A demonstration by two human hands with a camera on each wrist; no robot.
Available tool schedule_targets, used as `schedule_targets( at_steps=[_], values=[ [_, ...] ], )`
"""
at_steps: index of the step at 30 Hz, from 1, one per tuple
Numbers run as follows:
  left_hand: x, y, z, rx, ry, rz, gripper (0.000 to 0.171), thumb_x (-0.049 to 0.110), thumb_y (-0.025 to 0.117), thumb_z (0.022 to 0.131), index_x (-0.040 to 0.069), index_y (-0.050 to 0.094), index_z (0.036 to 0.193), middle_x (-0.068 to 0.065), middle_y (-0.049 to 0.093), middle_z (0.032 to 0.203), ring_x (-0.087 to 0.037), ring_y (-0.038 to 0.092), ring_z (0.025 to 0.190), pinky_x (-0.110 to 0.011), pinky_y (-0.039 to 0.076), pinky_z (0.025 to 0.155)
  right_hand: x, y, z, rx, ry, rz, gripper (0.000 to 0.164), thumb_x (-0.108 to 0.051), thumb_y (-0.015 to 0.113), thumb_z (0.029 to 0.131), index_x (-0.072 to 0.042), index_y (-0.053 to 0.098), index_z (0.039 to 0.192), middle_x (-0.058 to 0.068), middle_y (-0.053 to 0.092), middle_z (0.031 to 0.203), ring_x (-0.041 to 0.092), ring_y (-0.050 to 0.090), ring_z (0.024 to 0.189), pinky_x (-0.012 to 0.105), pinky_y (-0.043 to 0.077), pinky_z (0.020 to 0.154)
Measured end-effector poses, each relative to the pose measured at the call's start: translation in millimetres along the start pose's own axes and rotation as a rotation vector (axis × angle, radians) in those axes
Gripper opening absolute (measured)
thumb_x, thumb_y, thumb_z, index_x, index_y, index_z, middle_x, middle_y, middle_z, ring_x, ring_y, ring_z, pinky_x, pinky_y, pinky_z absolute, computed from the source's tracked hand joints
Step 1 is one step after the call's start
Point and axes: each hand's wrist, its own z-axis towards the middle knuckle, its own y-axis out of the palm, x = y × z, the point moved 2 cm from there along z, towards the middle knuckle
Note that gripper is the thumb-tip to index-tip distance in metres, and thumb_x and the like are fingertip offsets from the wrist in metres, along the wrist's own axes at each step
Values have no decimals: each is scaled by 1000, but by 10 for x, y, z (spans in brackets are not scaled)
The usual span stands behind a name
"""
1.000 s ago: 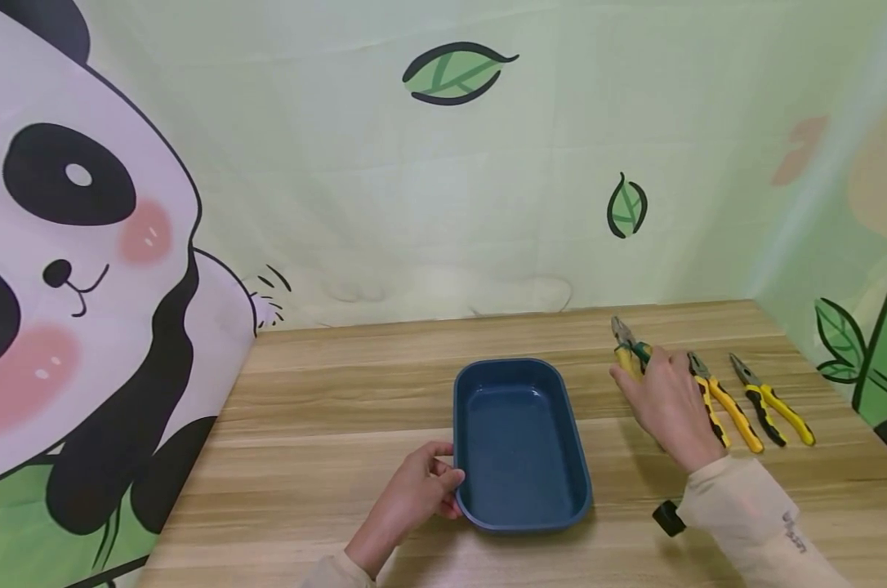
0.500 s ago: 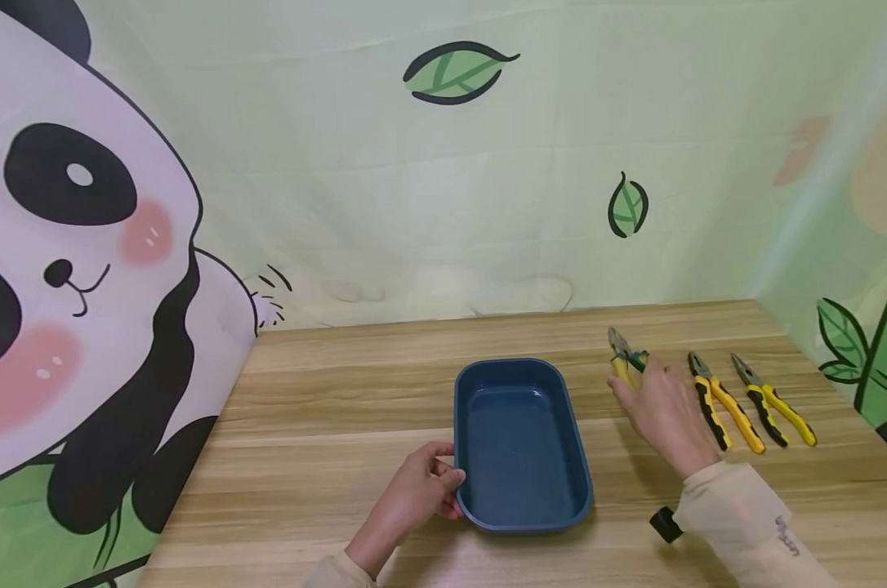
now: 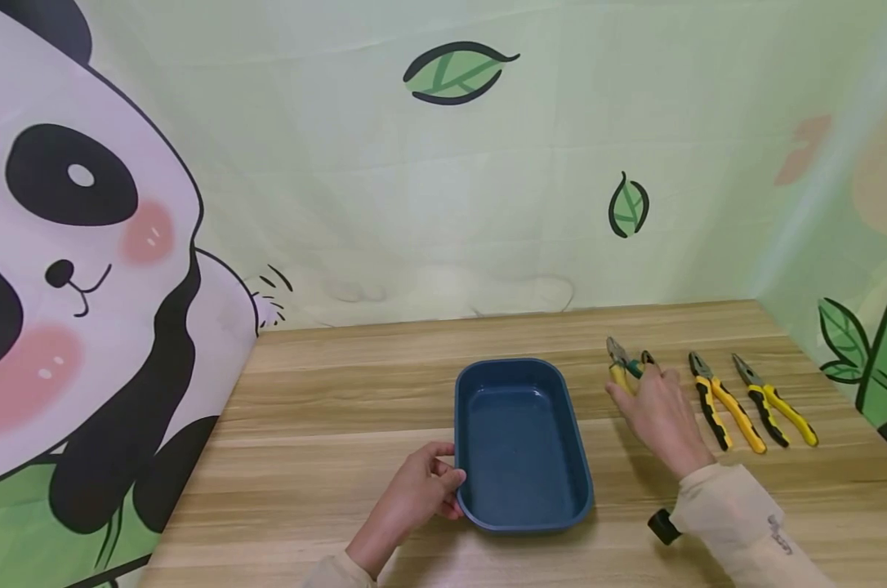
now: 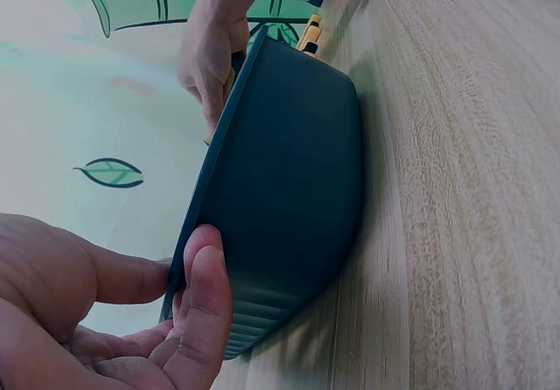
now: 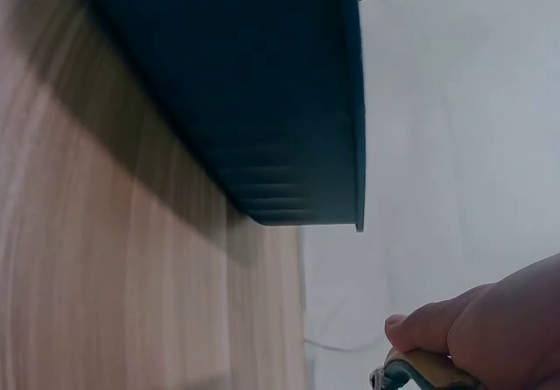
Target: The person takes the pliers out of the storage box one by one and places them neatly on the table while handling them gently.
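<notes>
My left hand [image 3: 417, 486] pinches the rim of a blue rectangular tray [image 3: 524, 457] at its left side. In the left wrist view, the tray's outer wall [image 4: 280, 154] shows beyond the thumb and fingers. My right hand [image 3: 664, 416], right of the tray, grips pliers [image 3: 619, 359] with yellow and green handles, their metal nose pointing away. Most of their handles are hidden by the hand. Beside the index finger a small dark tip [image 3: 648, 358] shows; what it belongs to is hidden. At the bottom of the right wrist view, the thumb [image 5: 429, 324] lies along the pliers' handle.
Two pairs of pliers with yellow and black handles lie on the wooden table [image 3: 326, 425] at the right: one pair [image 3: 723, 404] nearer the hand, another [image 3: 770, 400] with a longer nose. Behind the table hangs a printed cloth [image 3: 385, 204] with a panda and leaves.
My right hand has moved slightly left and towards me with the yellow-and-green pliers, uncovering more of the nearer yellow-and-black pair. The left hand and tray have not moved.
</notes>
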Motion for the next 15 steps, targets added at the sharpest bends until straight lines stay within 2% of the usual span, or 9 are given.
schedule_targets(
  at_steps=[5, 10, 15],
  values=[
    [19, 1, -10, 4, -1, 0, 41, -1, 56, 90, -10, 42, 128, -21, 55, 87, -18, 60, 53, -33, 55, 50, 43, 54, 29, -19, 20, -7, 78, -50, 53, 90, 21, 37, 121, 36, 40, 103, 32, 47, 67, 34, 40, 47],
    [30, -1, -18, 3, -2, -2, 42, 0, 56, 90, -10, 41, 128, -21, 55, 87, -18, 60, 53, -33, 55, 50, 80, 93, 46, -28, 5, -17, 80, -50, 53, 90, 22, 38, 122, 39, 40, 107, 36, 49, 74, 40, 43, 53],
    [31, -4, -24, 0, 2, -1, 42, 0, 56, 91, -10, 41, 128, -20, 55, 87, -19, 60, 53, -33, 55, 50, 99, 125, 63, -48, 6, -11, 80, -53, 52, 89, 21, 41, 118, 38, 41, 105, 34, 48, 72, 38, 43, 52]
  ],
)
